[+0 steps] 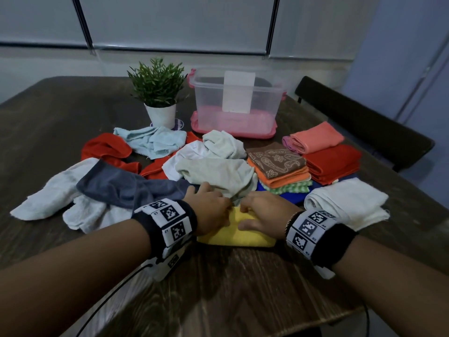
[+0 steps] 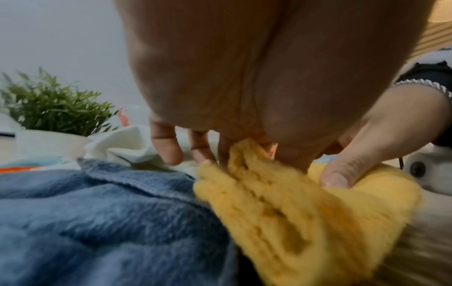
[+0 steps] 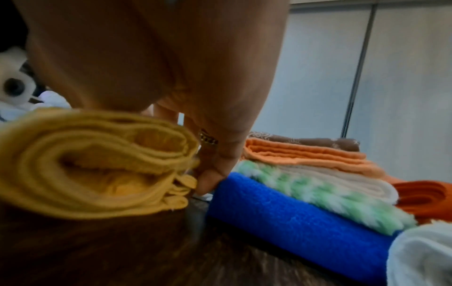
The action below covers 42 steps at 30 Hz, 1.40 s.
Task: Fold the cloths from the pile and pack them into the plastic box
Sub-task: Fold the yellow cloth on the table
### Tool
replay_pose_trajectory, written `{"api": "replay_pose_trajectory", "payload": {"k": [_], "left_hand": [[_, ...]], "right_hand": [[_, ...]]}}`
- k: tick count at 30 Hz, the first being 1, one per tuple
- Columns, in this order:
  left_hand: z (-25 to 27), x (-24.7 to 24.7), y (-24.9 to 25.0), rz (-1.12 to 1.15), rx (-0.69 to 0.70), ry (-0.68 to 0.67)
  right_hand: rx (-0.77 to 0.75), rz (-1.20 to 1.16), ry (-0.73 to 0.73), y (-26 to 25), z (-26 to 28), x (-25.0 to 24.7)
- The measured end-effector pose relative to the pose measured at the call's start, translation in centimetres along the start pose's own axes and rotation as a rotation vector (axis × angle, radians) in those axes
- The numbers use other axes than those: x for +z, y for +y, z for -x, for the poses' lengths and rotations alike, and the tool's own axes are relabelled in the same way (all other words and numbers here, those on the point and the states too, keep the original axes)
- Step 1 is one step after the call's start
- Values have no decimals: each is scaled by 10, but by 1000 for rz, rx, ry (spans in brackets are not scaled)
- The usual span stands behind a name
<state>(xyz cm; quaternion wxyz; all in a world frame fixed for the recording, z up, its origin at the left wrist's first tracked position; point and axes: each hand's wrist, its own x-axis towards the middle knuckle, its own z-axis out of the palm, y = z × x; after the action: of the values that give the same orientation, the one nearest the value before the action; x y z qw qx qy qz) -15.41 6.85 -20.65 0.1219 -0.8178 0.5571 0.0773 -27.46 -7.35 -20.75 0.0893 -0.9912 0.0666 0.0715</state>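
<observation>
A folded yellow cloth point(image 1: 237, 233) lies on the table's near edge, layered like a thick pad point(image 3: 93, 164). My left hand point(image 1: 224, 210) pinches its far left edge point(image 2: 247, 154) between thumb and fingers. My right hand point(image 1: 245, 215) grips the far right side, with the thumb point(image 2: 335, 179) on top and the fingers point(image 3: 210, 174) curled behind. Just beyond them sprawls the unfolded pile point(image 1: 218, 171) of beige, white, red, light blue and grey-blue point(image 2: 97, 212) cloths. At the back stands the clear plastic box point(image 1: 274, 93) on its pink lid, with no cloths in it.
Folded stacks lie at the right: brown paisley on orange point(image 1: 279, 164), green-white and blue point(image 3: 293, 212) beneath, red point(image 1: 332, 161), salmon point(image 1: 315, 138) and a white towel point(image 1: 347, 203). A potted plant point(image 1: 159, 88) stands left of the box. A dark chair point(image 1: 364, 122) is at the far right.
</observation>
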Motion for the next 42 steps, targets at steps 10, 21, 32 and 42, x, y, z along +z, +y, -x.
{"api": "replay_pose_trajectory", "payload": {"k": [10, 21, 32, 42], "left_hand": [[8, 5, 0, 343, 139, -67], [1, -29, 8, 763, 132, 131], [-84, -64, 110, 1234, 82, 398], [-113, -49, 139, 611, 142, 170]], "right_hand": [[-53, -4, -133, -7, 4, 6], [29, -450, 183, 48, 39, -57], [518, -207, 428, 156, 78, -92], [755, -107, 89, 197, 81, -41]]}}
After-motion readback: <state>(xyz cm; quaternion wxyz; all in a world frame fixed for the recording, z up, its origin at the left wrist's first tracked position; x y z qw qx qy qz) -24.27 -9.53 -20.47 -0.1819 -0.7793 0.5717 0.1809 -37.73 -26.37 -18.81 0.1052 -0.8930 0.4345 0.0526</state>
